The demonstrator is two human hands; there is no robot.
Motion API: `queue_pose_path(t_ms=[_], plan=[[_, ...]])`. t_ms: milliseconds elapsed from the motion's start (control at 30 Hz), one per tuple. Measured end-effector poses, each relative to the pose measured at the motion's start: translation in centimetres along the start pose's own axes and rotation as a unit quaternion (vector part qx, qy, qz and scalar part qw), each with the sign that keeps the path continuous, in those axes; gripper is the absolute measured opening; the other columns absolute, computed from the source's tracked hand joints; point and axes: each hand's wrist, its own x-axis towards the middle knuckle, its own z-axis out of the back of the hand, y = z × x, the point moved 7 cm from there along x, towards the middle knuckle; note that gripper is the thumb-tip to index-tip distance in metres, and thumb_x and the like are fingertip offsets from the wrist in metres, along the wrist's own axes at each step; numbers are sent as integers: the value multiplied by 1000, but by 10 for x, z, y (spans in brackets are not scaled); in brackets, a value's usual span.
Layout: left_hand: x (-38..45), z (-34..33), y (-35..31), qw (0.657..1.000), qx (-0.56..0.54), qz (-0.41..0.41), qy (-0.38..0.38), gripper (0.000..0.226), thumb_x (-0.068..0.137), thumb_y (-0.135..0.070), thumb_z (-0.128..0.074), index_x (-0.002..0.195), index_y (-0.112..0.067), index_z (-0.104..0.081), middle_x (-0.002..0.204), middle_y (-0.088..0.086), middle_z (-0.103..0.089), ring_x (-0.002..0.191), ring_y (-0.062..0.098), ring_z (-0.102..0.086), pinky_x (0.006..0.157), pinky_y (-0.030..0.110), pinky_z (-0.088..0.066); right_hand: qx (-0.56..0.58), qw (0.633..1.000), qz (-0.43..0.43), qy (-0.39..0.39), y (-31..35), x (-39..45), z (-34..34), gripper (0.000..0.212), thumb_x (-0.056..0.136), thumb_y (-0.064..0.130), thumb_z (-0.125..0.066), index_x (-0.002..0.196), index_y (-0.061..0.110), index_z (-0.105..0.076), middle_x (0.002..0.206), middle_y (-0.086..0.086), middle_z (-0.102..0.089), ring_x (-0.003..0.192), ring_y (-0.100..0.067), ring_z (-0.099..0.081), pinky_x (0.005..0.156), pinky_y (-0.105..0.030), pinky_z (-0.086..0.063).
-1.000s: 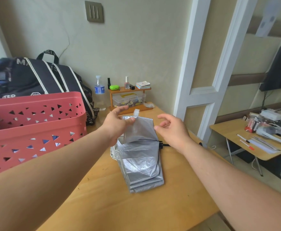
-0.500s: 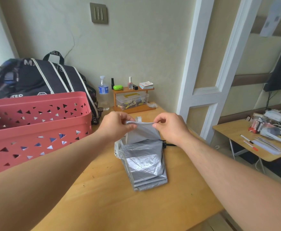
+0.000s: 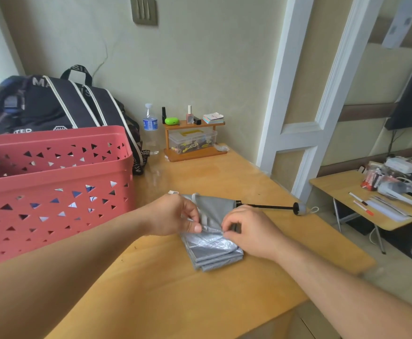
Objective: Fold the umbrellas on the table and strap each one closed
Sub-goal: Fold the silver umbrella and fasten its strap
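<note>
On the tabletop [image 3: 200,302], right of the basket [image 3: 53,192], both hands [image 3: 175,217] pinch the umbrella [image 3: 212,248] fabric; best to keep pleats flat and stacked, then wrap its strap snugly.

Two bare forearms are seen entering from the lower left and lower right of the frame. No sleeve edge is visible on either forearm. The left hand [image 3: 175,216] and right hand [image 3: 251,234], at the centre of the frame, are shown ungloved; short, unpainted nails are seen on the fingers.
</note>
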Motion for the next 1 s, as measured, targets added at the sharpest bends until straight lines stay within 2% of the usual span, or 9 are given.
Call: queue_pose_path(t_ms=[100, 200, 267, 433, 533, 633, 767, 867, 1000], plan=[[-7, -18, 2, 1000, 8, 3, 23, 17, 83, -52, -82, 83, -37, -73, 89, -7, -73, 86, 13, -63, 88, 36, -55, -11, 1000, 9, 20, -7, -7, -18, 6, 89, 20, -77, 86, 25, -76, 91, 15, -71, 99, -6, -54, 90, -16, -39], [-14, -33, 6, 999, 50, 14, 16, 21, 85, -54, -79, 87, -35, -70, 84, -13, -70, 77, 1, -57, 75, 21, -48, -21, 999, 7, 26, -16, -10, -28, 4, 92, 25, -75, 90, 28, -74, 92, 19, -68, 101, -2, -51, 90, -7, -32], [-20, -43, 9, 1000, 25, 17, -8, 27, 84, -53, -81, 90, -30, -67, 78, -19, -66, 73, -1, -55, 69, 17, -43, -26, 999, 13, 31, -19, -10, -34, 3, 93, 27, -74, 93, 30, -74, 93, 21, -66, 102, -1, -50, 91, -7, -31], [-23, -48, 5, 992, -78, 62, -78, 63, 77, -70, -77, 125, -45, -45, 103, -29, -71, 99, -9, -64, 94, 22, -48, -17, 999, 5, 34, -22, -10, -37, 6, 93, 25, -72, 94, 30, -74, 98, 19, -66, 102, -2, -53, 92, -13, -38], [-17, -46, -14, 986, -108, 38, -123, 78, 82, -51, -82, 145, -50, -36, 97, -29, -71, 98, -6, -65, 100, 28, -49, -3, 999, -4, 43, -24, -10, -39, 5, 93, 24, -72, 94, 27, -76, 102, 17, -67, 102, -2, -56, 92, -11, -39], [-20, -44, -31, 982, -126, 5, -143, 58, 92, -32, -76, 140, -49, -49, 94, -24, -73, 91, 1, -69, 90, 32, -55, 67, 996, -51, 39, -34, -12, -37, 7, 89, 25, -78, 93, 31, -78, 102, 19, -71, 101, 0, -63, 93, -21, -49], [-42, -50, -52, 983, -110, -79, -124, 44, 95, -23, -72, 124, -51, -55, 99, -24, -73, 85, 12, -72, 81, 28, -57, 139, 983, -99, 65, -44, -18, -37, 16, 90, 24, -78, 97, 38, -79, 102, 25, -74, 102, 5, -66, 95, -22, -51], [-63, -59, -59, 983, -77, -136, -101, 41, 92, -16, -73, 121, -43, -63, 101, -22, -73, 94, 2, -68, 84, 12, -48, 170, 981, -78, 56, -43, -19, -40, 18, 89, 21, -81, 92, 38, -80, 107, 23, -74, 105, 1, -67, 96, -26, -52], [-83, -79, -61, 986, -55, -160, 3, 37, 92, -11, -71, 124, -28, -68, 99, -17, -75, 90, -4, -67, 82, 9, -46, 163, 981, -90, 49, -44, -19, -39, 22, 87, 21, -84, 87, 42, -78, 109, 30, -72, 109, 11, -63, 100, -17, -45]])
